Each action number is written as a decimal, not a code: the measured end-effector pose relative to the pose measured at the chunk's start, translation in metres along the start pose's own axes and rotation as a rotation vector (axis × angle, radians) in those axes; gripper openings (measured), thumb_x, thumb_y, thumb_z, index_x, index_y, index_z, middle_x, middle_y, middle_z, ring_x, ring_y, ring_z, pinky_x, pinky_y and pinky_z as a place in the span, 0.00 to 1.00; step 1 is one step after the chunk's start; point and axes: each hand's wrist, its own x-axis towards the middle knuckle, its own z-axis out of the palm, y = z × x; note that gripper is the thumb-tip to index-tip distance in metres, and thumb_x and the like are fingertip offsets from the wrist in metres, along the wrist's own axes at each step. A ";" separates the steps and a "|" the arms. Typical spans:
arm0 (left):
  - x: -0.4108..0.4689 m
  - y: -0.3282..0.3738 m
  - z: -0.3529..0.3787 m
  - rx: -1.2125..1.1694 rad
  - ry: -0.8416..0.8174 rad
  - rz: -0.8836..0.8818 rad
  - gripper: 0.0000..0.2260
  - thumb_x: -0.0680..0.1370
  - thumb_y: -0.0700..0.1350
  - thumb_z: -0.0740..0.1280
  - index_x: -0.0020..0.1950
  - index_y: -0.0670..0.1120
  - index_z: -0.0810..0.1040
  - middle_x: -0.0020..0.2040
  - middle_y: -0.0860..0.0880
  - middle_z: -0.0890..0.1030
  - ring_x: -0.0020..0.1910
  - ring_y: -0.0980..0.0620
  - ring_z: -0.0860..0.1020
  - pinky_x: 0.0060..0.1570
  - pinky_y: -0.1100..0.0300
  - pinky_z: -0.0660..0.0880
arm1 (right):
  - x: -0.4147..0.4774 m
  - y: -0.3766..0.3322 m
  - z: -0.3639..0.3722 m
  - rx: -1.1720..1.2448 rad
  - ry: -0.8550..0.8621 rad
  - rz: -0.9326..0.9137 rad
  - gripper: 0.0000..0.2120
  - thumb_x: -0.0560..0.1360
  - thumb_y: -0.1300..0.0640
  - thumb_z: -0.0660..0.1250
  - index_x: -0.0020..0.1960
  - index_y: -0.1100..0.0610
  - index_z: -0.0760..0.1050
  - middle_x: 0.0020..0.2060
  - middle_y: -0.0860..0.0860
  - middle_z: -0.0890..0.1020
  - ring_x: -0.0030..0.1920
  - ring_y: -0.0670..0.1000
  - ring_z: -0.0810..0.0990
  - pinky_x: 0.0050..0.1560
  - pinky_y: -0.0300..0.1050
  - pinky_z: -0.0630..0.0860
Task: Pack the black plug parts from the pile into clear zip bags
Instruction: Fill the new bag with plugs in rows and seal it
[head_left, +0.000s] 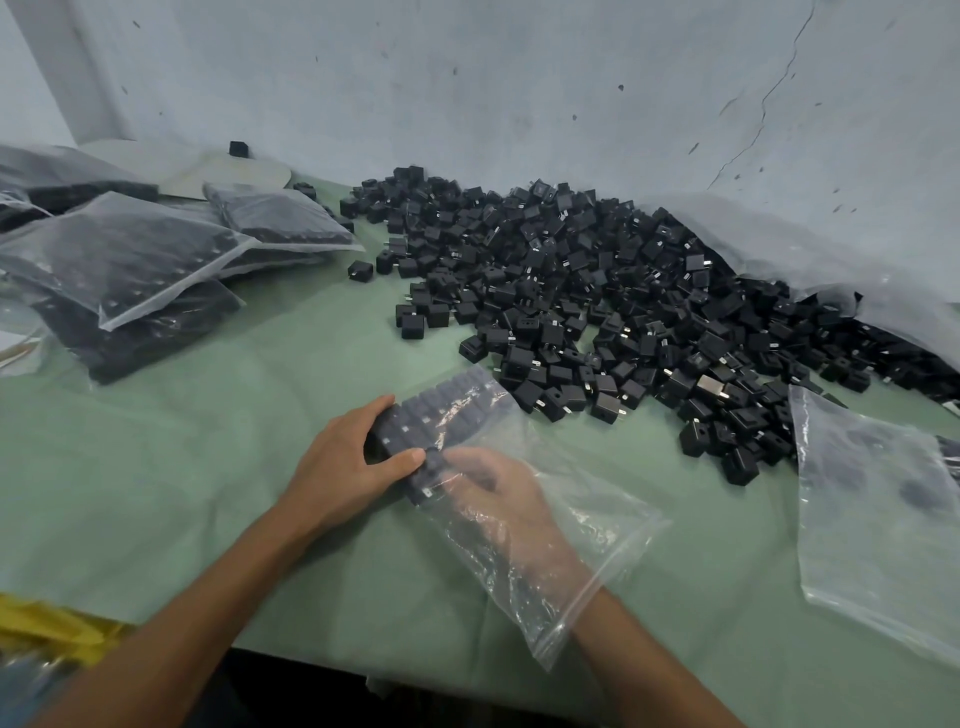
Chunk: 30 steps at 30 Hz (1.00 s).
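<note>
A big pile of black plug parts (613, 291) spreads over the green table (208, 467) toward the back right. In front of me lies a clear zip bag (587, 530) with rows of black plug parts (441, 410) packed into its far end. My left hand (348, 467) grips that packed end from outside, thumb on the near side. My right hand (498, 493) reaches inside the bag through its open mouth, seen through the plastic; its fingers touch the parts.
Several filled bags (130, 260) are stacked at the back left. An empty clear bag (872, 519) lies at the right. A large plastic sheet (810, 249) rises behind the pile against the wall. Something yellow (47, 629) sits at the front left edge.
</note>
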 end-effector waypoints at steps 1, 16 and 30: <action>0.001 0.001 0.000 -0.013 0.005 -0.002 0.36 0.68 0.72 0.65 0.73 0.57 0.70 0.62 0.67 0.74 0.60 0.64 0.73 0.61 0.58 0.70 | -0.001 0.000 0.000 0.003 0.003 0.004 0.09 0.78 0.65 0.68 0.58 0.64 0.81 0.53 0.55 0.85 0.54 0.55 0.84 0.59 0.54 0.79; 0.012 0.007 0.017 0.084 0.116 -0.104 0.39 0.65 0.74 0.67 0.70 0.54 0.73 0.63 0.52 0.78 0.63 0.48 0.76 0.65 0.46 0.72 | -0.041 -0.003 -0.023 -0.112 -0.061 0.154 0.13 0.78 0.64 0.69 0.61 0.56 0.80 0.58 0.52 0.83 0.59 0.49 0.81 0.65 0.50 0.75; 0.012 0.005 0.018 0.096 0.122 -0.098 0.42 0.65 0.75 0.65 0.72 0.53 0.72 0.66 0.51 0.78 0.65 0.46 0.75 0.66 0.46 0.71 | -0.054 -0.011 -0.225 -0.766 0.190 0.258 0.13 0.76 0.66 0.66 0.44 0.49 0.82 0.42 0.45 0.84 0.44 0.49 0.81 0.48 0.43 0.76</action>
